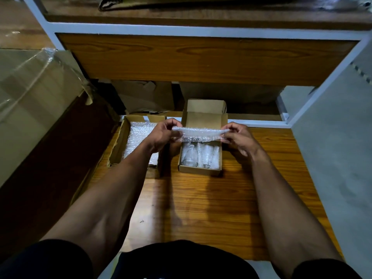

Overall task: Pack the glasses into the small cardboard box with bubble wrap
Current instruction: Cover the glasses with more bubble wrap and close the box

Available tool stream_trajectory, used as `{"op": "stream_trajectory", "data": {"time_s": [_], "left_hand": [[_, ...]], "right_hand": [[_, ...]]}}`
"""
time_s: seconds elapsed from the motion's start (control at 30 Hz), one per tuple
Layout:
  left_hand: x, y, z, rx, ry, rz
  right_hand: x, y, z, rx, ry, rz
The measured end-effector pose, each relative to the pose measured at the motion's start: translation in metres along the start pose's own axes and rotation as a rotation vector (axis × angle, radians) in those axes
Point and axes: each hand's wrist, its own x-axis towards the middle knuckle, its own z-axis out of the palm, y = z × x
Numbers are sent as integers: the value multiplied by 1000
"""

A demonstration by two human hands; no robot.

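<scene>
Above small box, left hand, right hand pinch bubble wrap ends.

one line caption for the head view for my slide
Both hands stretch bubble wrap over glasses lying in the small cardboard box.

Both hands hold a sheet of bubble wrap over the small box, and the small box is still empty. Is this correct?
Not quite. In the head view, the small box already holds glasses. The rest is right: the left hand and right hand hold the bubble wrap over it.
</scene>
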Motion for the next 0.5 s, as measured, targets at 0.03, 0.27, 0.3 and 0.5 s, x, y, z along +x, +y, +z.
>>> {"op": "stream_trajectory", "data": {"time_s": [0.03, 0.27, 0.3, 0.5], "left_hand": [[0, 0, 0, -6, -8, 7], [-4, 4, -1, -31, -51, 8], [-3, 3, -2, -32, -46, -10], [-1, 0, -2, -35, -19, -84]], "right_hand": [[-1, -1, 0, 0, -1, 3], [-6, -1, -1, 56, 11, 8], [-8, -2, -1, 53, 1, 4], [-20, -8, 0, 17, -32, -42]]}}
